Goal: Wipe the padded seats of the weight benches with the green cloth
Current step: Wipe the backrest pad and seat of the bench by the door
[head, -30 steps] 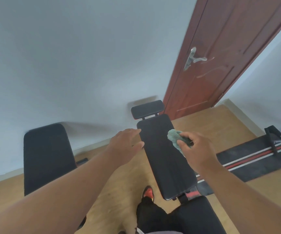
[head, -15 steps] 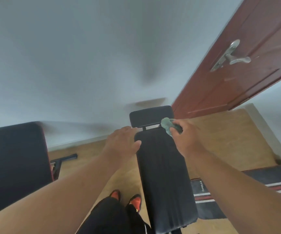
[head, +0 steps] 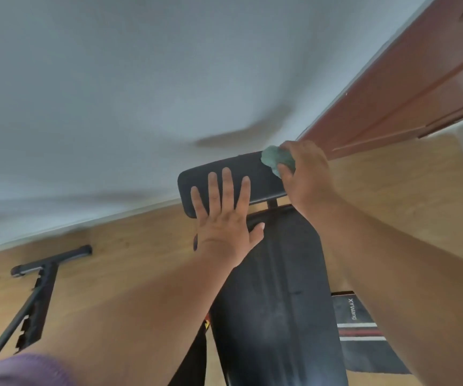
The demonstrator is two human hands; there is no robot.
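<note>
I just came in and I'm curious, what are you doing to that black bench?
A person is cleaning a weight bench. The right hand grips a bunched green cloth at the far right corner of the small head pad. The left hand lies flat with fingers spread across that pad and the top of the long back pad.

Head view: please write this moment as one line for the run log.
step: wiping head pad | right hand: grips green cloth at pad's right end | left hand: flat, bracing pad | long pad: untouched
</note>
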